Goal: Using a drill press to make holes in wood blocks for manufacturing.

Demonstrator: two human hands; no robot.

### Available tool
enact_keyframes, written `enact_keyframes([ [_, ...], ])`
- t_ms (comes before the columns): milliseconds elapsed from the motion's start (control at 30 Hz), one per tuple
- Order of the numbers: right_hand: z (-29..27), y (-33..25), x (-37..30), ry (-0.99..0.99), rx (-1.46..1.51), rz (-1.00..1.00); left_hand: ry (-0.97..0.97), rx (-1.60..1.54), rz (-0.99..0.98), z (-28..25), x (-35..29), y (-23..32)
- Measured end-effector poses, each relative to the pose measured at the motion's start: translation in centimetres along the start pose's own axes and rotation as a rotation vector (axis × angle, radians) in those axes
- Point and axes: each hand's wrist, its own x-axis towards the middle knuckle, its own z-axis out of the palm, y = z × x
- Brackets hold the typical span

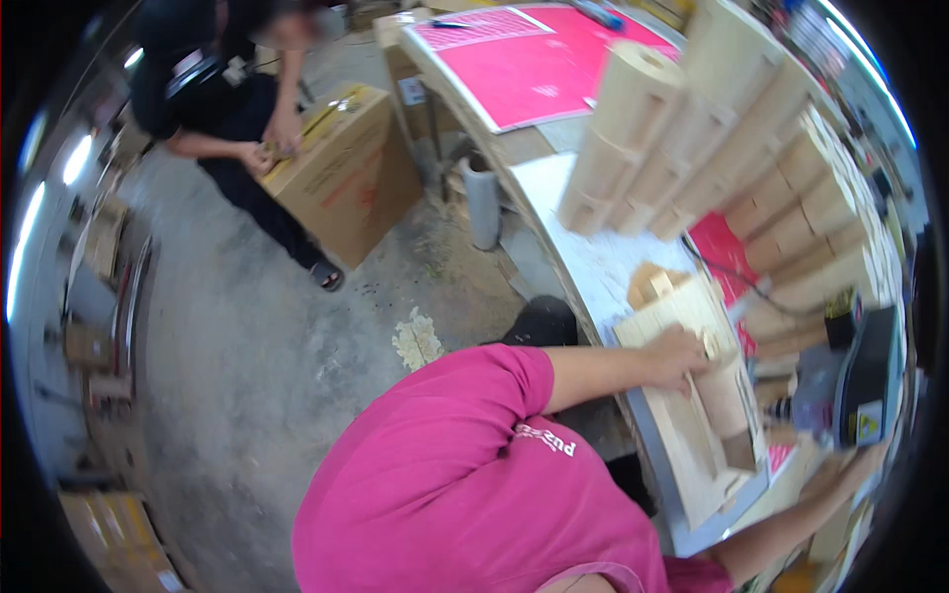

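Note:
A long, pale wooden box [697, 390] lies on the workbench at my right. My left hand [677, 358] reaches across to it, its fingers curled over the inner ledge near small wooden pieces. Inside the box is a rounded wooden part [724, 400]. My right hand [835, 476] is at the lower right, beside the bottom end of a dark grey machine [868, 381] with a yellow warning label. Blur and the machine's edge obscure those fingers, so their grip is unclear.
Tall stacks of pale wooden cylinders [633, 128] stand along the bench. A black cable [736, 277] runs toward the machine. Pink printed sheets [554, 59] cover the far tabletop. Across the floor, another person [222, 109] handles a large cardboard carton [351, 178].

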Motion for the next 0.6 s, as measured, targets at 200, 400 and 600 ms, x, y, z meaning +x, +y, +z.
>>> enact_keyframes([
  [200,-13.6,13.6,7.9,-0.147,-0.549,-0.015,0.130,-0.073,0.044,-0.8,0.6,-0.4],
  [400,-11.6,10.1,5.6,-0.118,-0.960,-0.435,-0.006,0.016,0.038,-1.1,0.7,-0.2],
  [600,-7.5,4.5,2.4,0.035,-0.709,-0.027,-0.058,0.048,-0.018,-1.2,0.5,0.5],
])
